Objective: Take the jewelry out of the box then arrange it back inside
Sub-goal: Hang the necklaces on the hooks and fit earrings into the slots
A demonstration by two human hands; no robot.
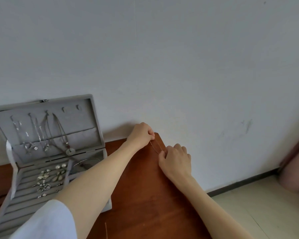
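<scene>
I have a thin chain point(156, 147) stretched between my two hands at the far right corner of the table point(145, 195), well apart from the box point(97, 128). My left hand point(141, 133) pinches one end between thumb and fingertips; my right hand point(175, 159) pinches the other end, fingers curled in. Both grips are clamped on the chain.

I judge this to be the laying-out step: setting the chain down on the wood after taking it out. To do it well I should keep the line gently taut, lower both ends together so it lands straight without kinks, and release one end before the other so it does not spring into a tangle. The corner is close, so I should place it a little inward, or it may slide off the edge.

The chain is very fine, pale gold or coppery, hard to pick out against the red-brown wood; it looks doubled into a narrow loop, though I cannot tell for sure. The box sits open at the left, grey and velvety, necklaces point(41, 135) hanging in its lid and earrings point(47, 180) lying in the slotted tray.
</scene>
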